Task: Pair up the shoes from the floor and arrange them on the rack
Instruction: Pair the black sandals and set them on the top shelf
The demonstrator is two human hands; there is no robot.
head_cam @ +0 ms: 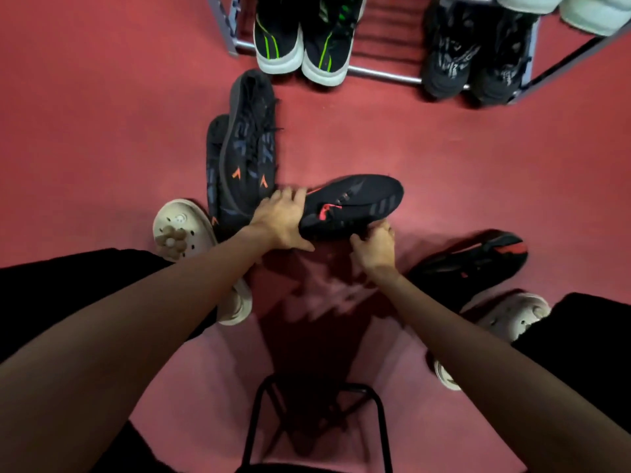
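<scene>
Head view, held shoe: a black shoe with red marks point(355, 206) is held between both hands just above the red floor point(102, 131), toe pointing right.
Left hand point(283, 220): laid over the heel end of that shoe, fingers spread and bent over it, thumb under the near edge; the shoe is gripped.
Right hand point(374, 245): fingers curled round the near lower edge of the same shoe; gripped.
Matching shoe: a second black and red shoe point(474, 264) is seen on the floor to the right, blurred.
Floor pair: two dark shoes with orange marks point(244, 155) lie side by side, just left of the held shoe.
Rack point(386, 74): a green-striped black pair point(304, 39) and a black patterned pair point(478, 56) are set on the lowest tier.
Feet: pale clogs point(181, 230) are worn.
Stool point(317, 421): a black frame is seen at the bottom centre.
</scene>
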